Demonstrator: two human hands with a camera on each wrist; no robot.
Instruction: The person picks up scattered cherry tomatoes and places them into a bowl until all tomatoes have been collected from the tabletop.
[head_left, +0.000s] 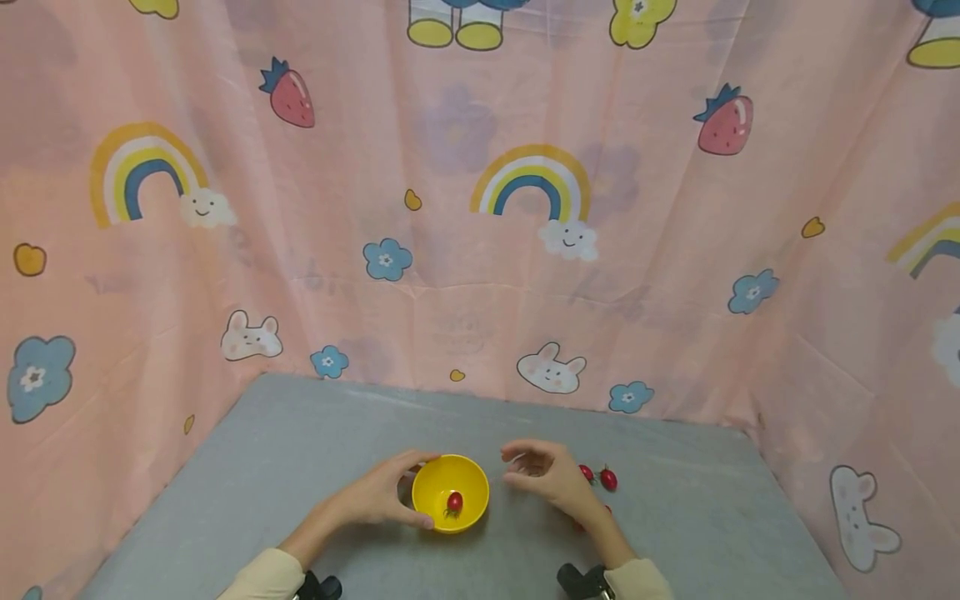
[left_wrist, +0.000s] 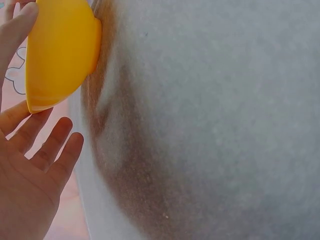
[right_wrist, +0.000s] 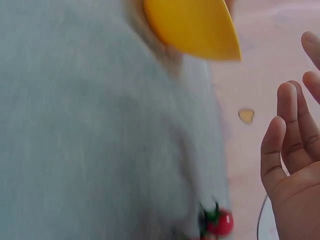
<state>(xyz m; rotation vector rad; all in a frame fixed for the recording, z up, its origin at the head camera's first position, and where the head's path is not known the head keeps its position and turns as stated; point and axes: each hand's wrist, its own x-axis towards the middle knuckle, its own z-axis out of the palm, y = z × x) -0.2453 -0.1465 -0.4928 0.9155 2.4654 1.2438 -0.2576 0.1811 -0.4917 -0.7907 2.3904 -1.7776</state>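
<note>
We are seeing a grey tabletop (head_left: 360, 425) spreading around the yellow bowl (head_left: 450, 475), and a pink curtain (head_left: 450, 312) printed with rainbows, rabbits and strawberries is hanging beyond it. To the bowl's right, past our right hand (head_left: 551, 479), two loose cherry tomatoes are lying close together: the inner tomato (head_left: 587, 473) is partly hiding behind that hand, while the outer tomato (head_left: 609, 479) is showing its whole red side. More red is peeking out around our right forearm (head_left: 609, 533), also right of the bowl; the forearm is blocking it, so we are not managing to count what is lying there. On the bowl's near side, black wrist devices (head_left: 318, 587) are sitting at the ends of our cream sleeves (head_left: 264, 575). Our left hand (head_left: 375, 492) is gripping the bowl from its left, with the thumb and fingers spanning the rim. Our right hand is hovering just right of the bowl, its fingers loosely curved and its grip empty. The bowl is looking smooth, round and plain yellow. Inside it, a shiny red cherry tomato (head_left: 454, 501) is resting, its green stem pointing towards the near side.
</note>
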